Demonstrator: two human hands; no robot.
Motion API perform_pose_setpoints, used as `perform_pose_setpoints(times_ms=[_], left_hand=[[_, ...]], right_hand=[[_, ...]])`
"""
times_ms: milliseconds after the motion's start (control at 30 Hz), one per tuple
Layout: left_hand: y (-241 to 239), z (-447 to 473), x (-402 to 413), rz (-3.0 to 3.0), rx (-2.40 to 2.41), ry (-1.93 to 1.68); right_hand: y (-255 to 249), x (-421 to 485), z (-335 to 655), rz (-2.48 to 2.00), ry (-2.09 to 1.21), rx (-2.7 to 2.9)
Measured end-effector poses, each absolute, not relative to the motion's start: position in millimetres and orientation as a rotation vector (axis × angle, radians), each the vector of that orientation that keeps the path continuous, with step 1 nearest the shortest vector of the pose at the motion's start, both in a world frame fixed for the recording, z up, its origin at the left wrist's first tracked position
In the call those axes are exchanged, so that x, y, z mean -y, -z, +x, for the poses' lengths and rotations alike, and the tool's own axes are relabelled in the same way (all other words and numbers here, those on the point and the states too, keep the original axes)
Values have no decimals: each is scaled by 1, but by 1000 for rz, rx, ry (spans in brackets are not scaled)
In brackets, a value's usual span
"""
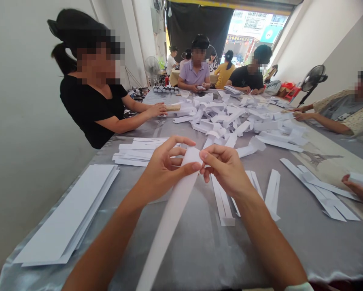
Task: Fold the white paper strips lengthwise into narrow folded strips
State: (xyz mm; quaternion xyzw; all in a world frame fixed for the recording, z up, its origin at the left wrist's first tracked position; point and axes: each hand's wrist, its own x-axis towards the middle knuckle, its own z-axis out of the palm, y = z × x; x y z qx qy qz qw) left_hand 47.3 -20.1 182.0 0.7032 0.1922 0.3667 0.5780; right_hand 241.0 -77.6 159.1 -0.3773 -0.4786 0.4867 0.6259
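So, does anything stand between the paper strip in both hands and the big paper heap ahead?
Yes: loose folded strips reach from the heap toward the held strip, just beyond the left hand and right hand.

The paper strip [169, 226] is white and matt. The grey tablecloth [205, 250] is glossy satin, and the paper stack [67, 214] by its left edge looks smooth.
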Motion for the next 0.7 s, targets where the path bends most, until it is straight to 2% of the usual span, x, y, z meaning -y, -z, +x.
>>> perform_pose_setpoints(times_ms=[100, 300, 500, 600, 700], left_hand=[[-176, 44, 5, 1800, -434, -895], [-155, 46, -21, 2377, -351, -1266], [-151, 46, -29, 2544, -283, -1481], [-151, 44, -31, 2506, -366, -1437], [-151, 41, -33, 2372, -479, -1234]], right_hand=[[-157, 73, 243, -819, -1292, 987], [-148, 60, 246, -764, -1596, 854], [-135, 49, 247, -710, -1795, 688], [-132, 44, 245, -732, -1841, 604], [-129, 40, 245, -762, -1873, 539]])
